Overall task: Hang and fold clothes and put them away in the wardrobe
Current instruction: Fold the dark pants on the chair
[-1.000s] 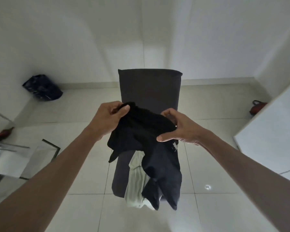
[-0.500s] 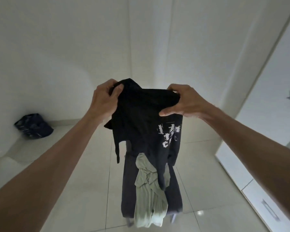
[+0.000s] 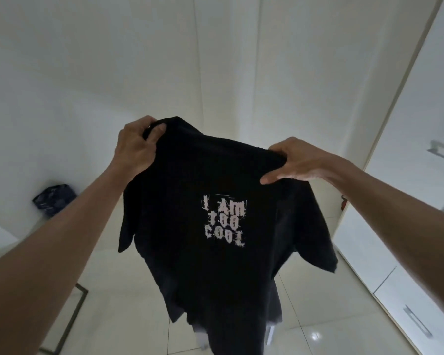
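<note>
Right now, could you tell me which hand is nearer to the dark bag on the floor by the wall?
Left. The left hand grips the black T-shirt up and right of the dark bag; the right hand grips its far shoulder.

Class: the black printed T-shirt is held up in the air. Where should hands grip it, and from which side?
Grip the black T-shirt at its two shoulder corners, from above, as the left hand and right hand do: it hangs spread, print facing you.

dim, soft light; glare spot on floor tiles [image 3: 315, 336]; wide-angle edge bending; slight motion blur.
</note>
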Demonstrator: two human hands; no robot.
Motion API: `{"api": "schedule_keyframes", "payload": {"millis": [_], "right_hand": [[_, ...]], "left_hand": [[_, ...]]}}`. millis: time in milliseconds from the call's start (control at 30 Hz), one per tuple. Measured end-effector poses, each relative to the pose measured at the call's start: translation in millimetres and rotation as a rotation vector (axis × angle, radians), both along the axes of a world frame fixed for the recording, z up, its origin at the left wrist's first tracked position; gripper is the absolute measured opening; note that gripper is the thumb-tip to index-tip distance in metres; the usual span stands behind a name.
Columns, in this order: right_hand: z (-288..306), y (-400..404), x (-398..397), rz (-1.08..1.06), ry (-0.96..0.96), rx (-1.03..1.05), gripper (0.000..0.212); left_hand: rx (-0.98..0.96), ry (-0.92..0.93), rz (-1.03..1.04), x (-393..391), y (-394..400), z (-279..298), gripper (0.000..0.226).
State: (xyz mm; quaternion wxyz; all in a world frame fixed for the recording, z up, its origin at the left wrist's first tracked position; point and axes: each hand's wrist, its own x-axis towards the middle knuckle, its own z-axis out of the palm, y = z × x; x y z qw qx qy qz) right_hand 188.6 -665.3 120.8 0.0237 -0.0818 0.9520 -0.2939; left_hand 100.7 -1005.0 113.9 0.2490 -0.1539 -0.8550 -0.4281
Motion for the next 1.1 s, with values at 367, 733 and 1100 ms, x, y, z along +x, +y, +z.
{"api": "schedule_keyframes", "payload": {"millis": [367, 733, 1100], "right_hand": [[7, 18, 7, -0.058, -0.055, -0.246, 0.042], [12, -87, 2, -0.031, -0.119, -0.814, 0.020], [-14, -110, 22, 0.167, -0.317, -0.671, 0.031]], "left_hand": [[-0.218, -0.054, 0.171, -3, -27, -21, 0.031], [0.601, -0.868, -0.026, 46, 57, -12, 0.062], [0.616, -0.869, -0.409, 50, 41, -9, 0.047]]}}
